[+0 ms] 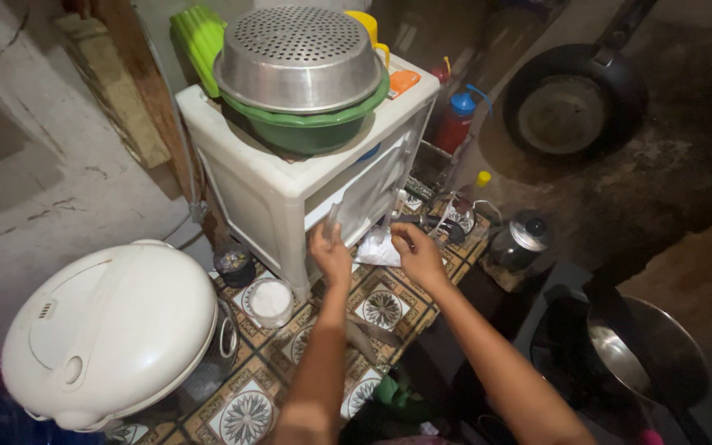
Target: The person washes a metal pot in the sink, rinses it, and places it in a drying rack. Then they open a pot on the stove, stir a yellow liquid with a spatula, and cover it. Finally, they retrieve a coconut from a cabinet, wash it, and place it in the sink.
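Observation:
My left hand (329, 250) is raised at the open front of a small white plastic cabinet (267, 185) and pinches a small clear object I cannot identify. My right hand (419, 252) is beside it, fingers curled by a white plastic bag (377, 250) that lies at the cabinet's foot on the patterned tile counter (383, 306). Whether the right hand grips the bag is unclear. On top of the cabinet sits a metal colander (298, 58), upside down over a green bowl (306, 128).
A white rice cooker (109, 334) stands at the near left, with a small tub of white powder (270, 300) next to it. A kettle (521, 239), red bottle (456, 121), black pan (574, 99) and a steel pan (640, 350) are at the right.

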